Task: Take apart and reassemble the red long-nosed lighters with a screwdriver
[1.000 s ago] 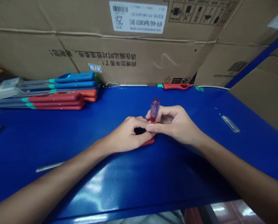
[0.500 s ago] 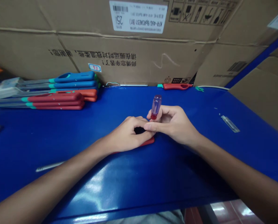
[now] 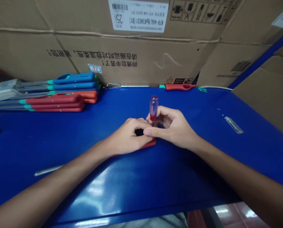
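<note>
My left hand (image 3: 128, 137) is closed over a red-handled tool (image 3: 150, 144) that lies on the blue table (image 3: 132, 183); its metal blade (image 3: 47, 170) sticks out to the left under my forearm. My right hand (image 3: 173, 128) pinches a small screwdriver with a purple translucent handle (image 3: 154, 107), held upright with its tip down at the red handle, right beside my left fingers. The tip itself is hidden by my fingers.
A stack of blue and red-handled tools (image 3: 60, 91) lies at the back left. One red-handled tool (image 3: 178, 87) and a thin metal rod (image 3: 134, 86) rest against the cardboard boxes (image 3: 141, 47) behind. A small clear piece (image 3: 233, 124) lies at the right.
The screwdriver has straightened from a rightward tilt to upright and shifted slightly left, towards my left hand. My left hand has stayed in place on the red handle.
</note>
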